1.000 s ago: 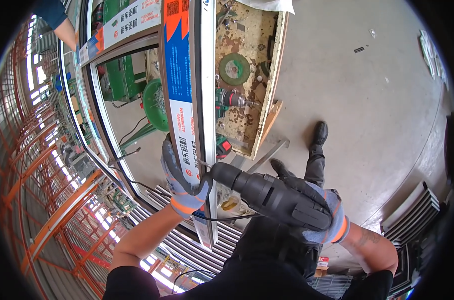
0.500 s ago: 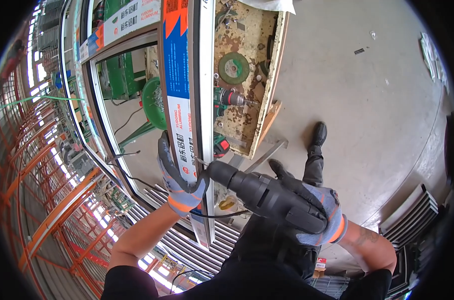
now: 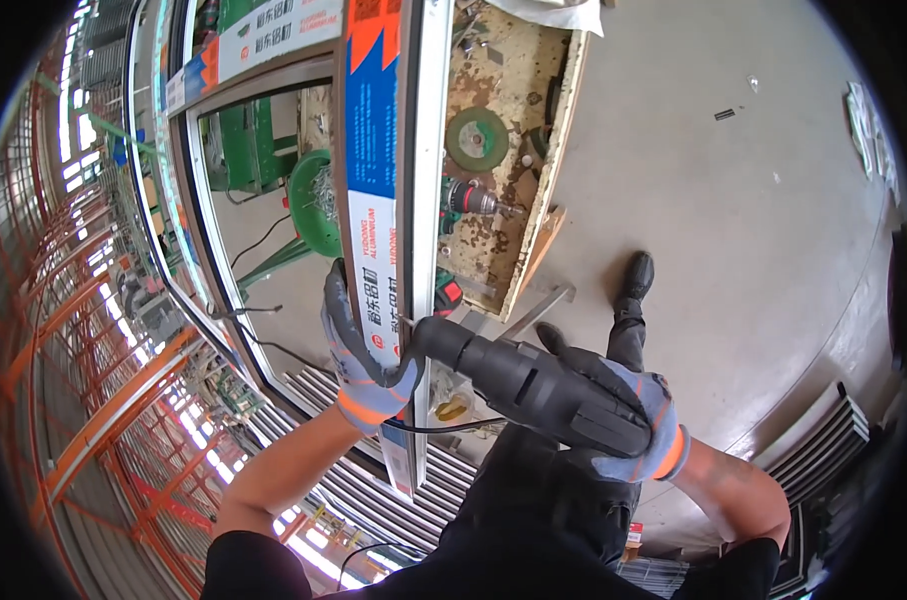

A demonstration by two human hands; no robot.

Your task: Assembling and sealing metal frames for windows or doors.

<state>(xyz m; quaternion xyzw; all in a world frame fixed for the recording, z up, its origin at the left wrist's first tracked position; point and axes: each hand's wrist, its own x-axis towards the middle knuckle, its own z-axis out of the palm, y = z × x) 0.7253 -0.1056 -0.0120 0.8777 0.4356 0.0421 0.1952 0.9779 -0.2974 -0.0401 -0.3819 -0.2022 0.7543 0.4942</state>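
Observation:
My left hand (image 3: 361,365), in a grey-blue glove with an orange cuff, grips the near part of a long window frame bar (image 3: 372,130) covered in printed protective film. Its fingers lie along the bar's left side and its thumb reaches across toward the right edge. A black power drill (image 3: 533,385) is held in my right hand (image 3: 653,425), gloved the same way, and points left and slightly away from me. The thin bit (image 3: 406,322) meets the bar's right side close to my left thumb; whether its tip has entered the metal I cannot tell.
Right of the bar, a worn workbench (image 3: 513,75) carries a green grinding disc (image 3: 476,139) and a green cordless drill (image 3: 473,198). Beyond the frame opening sits a green bowl (image 3: 313,205) of small metal pieces. A black cable (image 3: 453,428) runs below the drill. Metal profiles (image 3: 823,440) lie at right.
The bar and bench sit slightly farther right in view. Less of the drill bit shows at the bar's side. Both hands keep their holds.

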